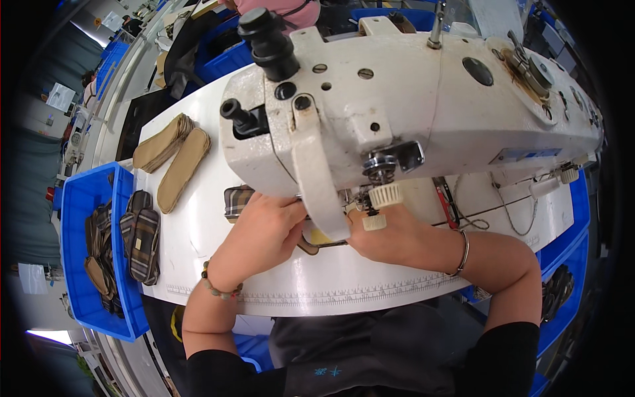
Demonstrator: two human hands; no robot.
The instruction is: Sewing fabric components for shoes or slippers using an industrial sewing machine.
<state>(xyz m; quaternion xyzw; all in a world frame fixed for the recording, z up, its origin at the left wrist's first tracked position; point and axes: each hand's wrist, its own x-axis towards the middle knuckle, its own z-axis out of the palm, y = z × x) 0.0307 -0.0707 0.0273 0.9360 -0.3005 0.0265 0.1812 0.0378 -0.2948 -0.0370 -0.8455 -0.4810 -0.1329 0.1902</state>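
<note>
A large white sewing machine (423, 99) spans the view, its head hanging over my hands. Under it lies a plaid cloth shoe piece (237, 200), one end showing to the left of my left hand. A tan sole edge (307, 247) shows between my hands. My left hand (270, 221), fingers curled and pressed together, grips the work left of the needle area. My right hand (387, 231) is closed on the work's other side, close behind the machine's pale knobs (385, 195). The machine head hides the needle and most of both hands' fingertips.
Tan soles (184, 171) lie stacked at the left of the white table (211, 291). Further left, a plaid shoe (140, 238) rests against a blue bin (73, 264) of similar pieces. Red-handled snips (447, 204) and cords lie right. Another blue bin (562, 324) stands low right.
</note>
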